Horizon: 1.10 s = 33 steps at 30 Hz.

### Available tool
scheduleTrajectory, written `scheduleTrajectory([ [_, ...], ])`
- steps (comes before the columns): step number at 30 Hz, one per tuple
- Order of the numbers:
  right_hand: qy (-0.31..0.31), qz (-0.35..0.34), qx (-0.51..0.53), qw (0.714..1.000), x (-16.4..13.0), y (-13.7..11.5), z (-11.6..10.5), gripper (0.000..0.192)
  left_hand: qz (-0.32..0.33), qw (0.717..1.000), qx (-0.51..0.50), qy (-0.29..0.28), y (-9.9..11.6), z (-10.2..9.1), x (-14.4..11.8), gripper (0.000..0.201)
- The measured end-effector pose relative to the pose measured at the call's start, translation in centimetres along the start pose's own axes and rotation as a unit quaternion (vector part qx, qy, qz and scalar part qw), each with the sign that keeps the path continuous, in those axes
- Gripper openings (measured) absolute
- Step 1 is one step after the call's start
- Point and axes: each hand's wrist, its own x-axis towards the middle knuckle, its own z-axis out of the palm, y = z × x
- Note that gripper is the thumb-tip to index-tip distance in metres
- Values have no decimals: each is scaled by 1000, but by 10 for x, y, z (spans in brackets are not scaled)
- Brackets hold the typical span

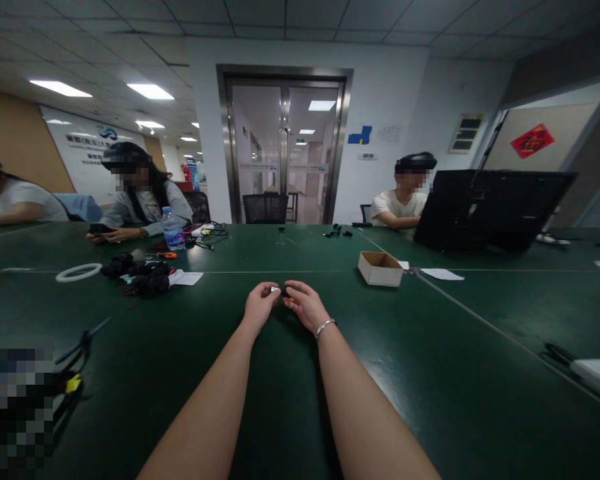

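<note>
Both my hands meet over the green table, straight ahead of me. My left hand is closed, with a small silver metal piece pinched at its fingertips. Between the fingers of my right hand, which wears a silver bracelet, is a small dark piece. The two pieces sit very close together; whether they touch is too small to tell.
A small open cardboard box stands to the right, near a large black monitor. Left are black bundled parts, a white ring and a water bottle. Several small black pieces lie farther back. Three people sit across.
</note>
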Motion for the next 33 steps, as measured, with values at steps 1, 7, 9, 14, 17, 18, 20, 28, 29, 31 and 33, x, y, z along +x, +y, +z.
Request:
scheduleTrajectory([
  [1,-1,0,-4,1000,0,0,-1,20,0,1000,2,0,1,0,0,29],
  [7,-10,-4,-19,1000,2,0,-6,22,2,1000,15,-11,3,2,1,31],
  [9,-16,-2,-22,1000,2,0,-6,21,-5,999,29,-17,2,1,3,32],
  [14,-40,5,-33,999,2,-2,-7,21,-1,993,117,-29,0,-6,5,38],
  [17,-45,8,-29,999,2,-2,-8,24,8,980,198,-16,5,-9,1,47],
  [18,-45,11,-28,999,2,-2,-8,24,12,974,228,-12,7,-10,-1,50],
  [20,-48,17,-27,998,2,-2,-8,24,22,958,284,-6,14,-11,-5,54],
  [28,-40,27,-34,998,1,-5,-6,18,15,930,368,12,35,-4,-19,60],
  [29,-36,25,-33,998,1,-5,-5,17,15,929,369,14,35,-4,-20,60],
  [31,-31,24,-29,999,0,-5,-5,17,26,929,370,15,32,-4,-19,56],
  [33,-26,22,-24,999,-1,-6,-4,14,51,933,357,11,26,-5,-16,49],
])
